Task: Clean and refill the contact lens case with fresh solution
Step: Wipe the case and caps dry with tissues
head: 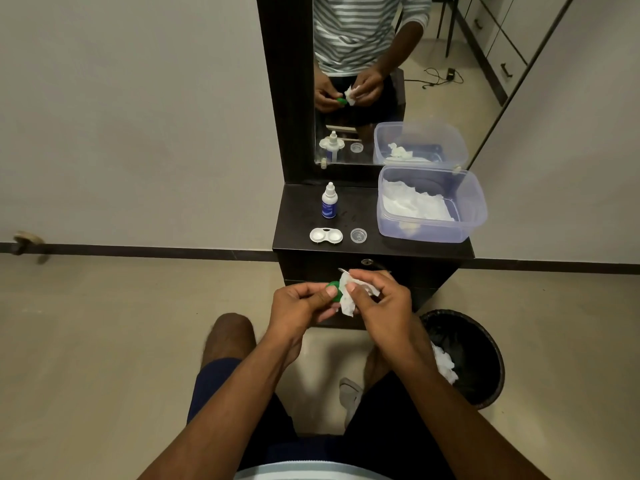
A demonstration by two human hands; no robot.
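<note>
- Green cap (pixel 335 293) of the lens case sits pinched in the left hand (pixel 300 306), thumb on top, fingers curled under — held in the air in front of the dresser's near edge, above the floor.
- White tissue (pixel 348 295) is gripped by the right hand (pixel 381 308), thumb and fingers curled round it, pressed against the cap's right side; the cap is half hidden behind it.
- Lens case (pixel 326 235): white, two round wells side by side, both uncapped, lying flat near the front of the dark dresser top (pixel 298 216).
- Clear cap (pixel 358 235) lies just right of the case, not touching it.
- Solution bottle (pixel 329 201) — white, blue label, nozzle up — stands upright behind the case.
- Clear plastic tub (pixel 433 206) at the right of the top holds white tissues.
- Black bin (pixel 467 358) on the floor, near right, has crumpled tissue in it.
- Mirror (pixel 381 81) at the back reflects hands and items.
</note>
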